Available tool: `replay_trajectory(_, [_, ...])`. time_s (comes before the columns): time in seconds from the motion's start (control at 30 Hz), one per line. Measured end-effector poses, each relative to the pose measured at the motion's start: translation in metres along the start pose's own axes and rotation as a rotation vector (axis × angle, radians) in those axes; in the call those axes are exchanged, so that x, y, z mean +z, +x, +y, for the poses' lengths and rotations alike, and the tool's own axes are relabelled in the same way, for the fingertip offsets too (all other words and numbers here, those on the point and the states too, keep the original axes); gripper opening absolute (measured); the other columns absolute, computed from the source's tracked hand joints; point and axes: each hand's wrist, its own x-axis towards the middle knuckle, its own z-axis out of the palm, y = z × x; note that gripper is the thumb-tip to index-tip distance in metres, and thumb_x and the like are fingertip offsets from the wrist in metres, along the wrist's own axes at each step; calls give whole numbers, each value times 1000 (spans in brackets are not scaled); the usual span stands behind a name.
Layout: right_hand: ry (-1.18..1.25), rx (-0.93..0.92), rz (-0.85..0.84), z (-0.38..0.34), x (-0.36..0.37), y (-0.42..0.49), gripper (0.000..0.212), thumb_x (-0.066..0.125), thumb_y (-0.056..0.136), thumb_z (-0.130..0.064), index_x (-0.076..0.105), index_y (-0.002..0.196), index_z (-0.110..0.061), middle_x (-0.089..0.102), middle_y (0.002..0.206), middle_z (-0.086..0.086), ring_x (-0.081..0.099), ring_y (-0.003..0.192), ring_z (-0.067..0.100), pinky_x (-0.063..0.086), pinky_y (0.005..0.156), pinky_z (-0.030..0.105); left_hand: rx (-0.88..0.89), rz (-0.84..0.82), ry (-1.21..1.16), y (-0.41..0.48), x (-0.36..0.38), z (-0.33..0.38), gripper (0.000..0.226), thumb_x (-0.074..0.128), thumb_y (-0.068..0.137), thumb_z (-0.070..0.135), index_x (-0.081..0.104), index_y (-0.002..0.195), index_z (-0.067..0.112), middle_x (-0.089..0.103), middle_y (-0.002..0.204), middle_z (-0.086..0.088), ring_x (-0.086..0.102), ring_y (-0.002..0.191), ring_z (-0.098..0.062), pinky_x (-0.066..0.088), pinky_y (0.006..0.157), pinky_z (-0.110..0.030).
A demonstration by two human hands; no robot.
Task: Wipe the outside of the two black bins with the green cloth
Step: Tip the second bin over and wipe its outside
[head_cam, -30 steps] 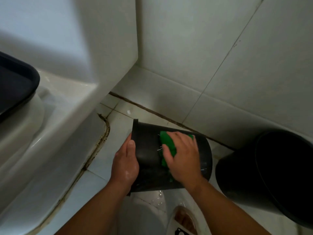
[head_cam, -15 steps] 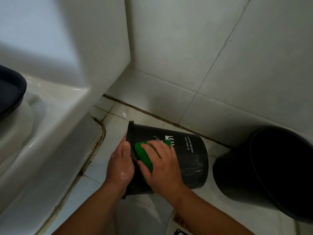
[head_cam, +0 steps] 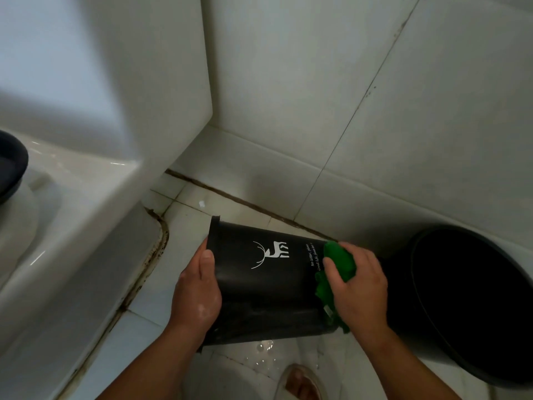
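Seen on my remote feed, this is a bathroom corner where a pale tiled wall (head_cam: 346, 96) meets a white tiled floor (head_cam: 184, 226) along a dark, stained grout line. A white toilet (head_cam: 86, 197) fills the left side, and its dark seat (head_cam: 11, 163) is cut off by the left edge.

The large black bin (head_cam: 432, 327) stands on the floor by the wall at right, its open mouth toward the camera and its far side cropped by the frame. Just beside it, the small black bin (head_cam: 259, 290) is tipped on its side, rim to the left and base to the right, with a white deer logo (head_cam: 274, 252) facing up. The fine print next to the logo is too small for me to read. Water drops (head_cam: 262, 347) bead on the tile beneath, near a sandalled foot (head_cam: 300, 382) cut off at the bottom edge. I cannot tell whether the small black bin touches the floor.

The left hand (head_cam: 196, 290) holds the small black bin at its rim, thumb laid flat on the outer wall. Its fingers pass round the rim, out of my sight. The right hand (head_cam: 360, 290) curls its fingers over the green cloth (head_cam: 340, 258) and presses it to the outer wall at the base end. The cloth bunches between thumb and fingers and trails down below the palm.
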Motion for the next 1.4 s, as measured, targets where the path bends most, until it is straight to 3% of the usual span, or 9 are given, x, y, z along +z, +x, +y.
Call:
replay_trajectory(0.23, [510,117,-103,-38,-16,52,5,69,93,-36,72,95,-33,75,89,-7,71,86,9,60,83,43,-35,2,13,6,1,-1,47,20,111,44,54,137,26,60,107,-5,57,93,-15,41,65,-22])
replay_trajectory(0.33, [717,293,-165,-39,-18,61,22,65,96,-37,75,99,-18,77,93,8,74,92,28,59,87,54,-25,5,16,5,1,-2,45,20,110,43,54,137,30,61,107,-5,58,93,-15,42,65,-21])
replay_trajectory(0.43, [839,274,-216,-53,-40,71,29,63,95,-38,73,102,-11,76,97,14,72,97,35,60,86,47,-25,6,18,6,1,-1,46,20,110,45,56,135,29,61,107,-7,59,94,-16,43,66,-22])
replay_trajectory(0.63, [331,-334,-262,-62,-78,70,14,66,89,-46,64,103,-41,70,97,-22,65,87,-2,50,77,13,-31,9,2,3,0,3,37,21,110,43,54,125,34,60,102,-4,59,93,-17,43,66,-23])
replay_trajectory(0.83, [-135,-582,-504,3,-25,-4,41,52,92,-59,56,128,-39,58,130,-17,41,130,-4,38,113,53,-32,17,29,0,0,5,37,21,110,42,54,126,32,59,100,-1,56,89,-10,40,65,-18])
replay_trajectory(1.07, [-110,-526,-287,4,-27,-16,36,59,86,-66,69,100,-35,57,117,-18,49,121,4,27,115,60,-25,27,42,1,1,4,43,21,111,43,57,127,26,59,102,-4,55,89,-9,39,66,-18])
replay_trajectory(1.17, [-169,-398,-305,-16,-15,-9,53,45,92,-62,58,132,-30,46,143,-10,40,136,11,33,117,53,-37,29,47,1,2,3,44,21,110,44,57,127,26,60,107,-7,54,89,-8,39,66,-17])
replay_trajectory(1.27, [-315,-429,-468,-28,17,-19,71,28,95,-67,22,157,-32,11,166,-9,2,153,12,12,125,49,-30,34,56,-1,0,2,43,20,110,44,57,126,28,61,109,-8,55,90,-9,39,66,-18])
replay_trajectory(1.4, [-364,-294,-397,-5,29,3,76,12,93,-75,36,152,-34,19,166,2,12,154,23,19,123,53,-29,30,66,-5,-1,-3,41,20,109,45,54,128,32,60,111,-7,55,94,-14,41,69,-19])
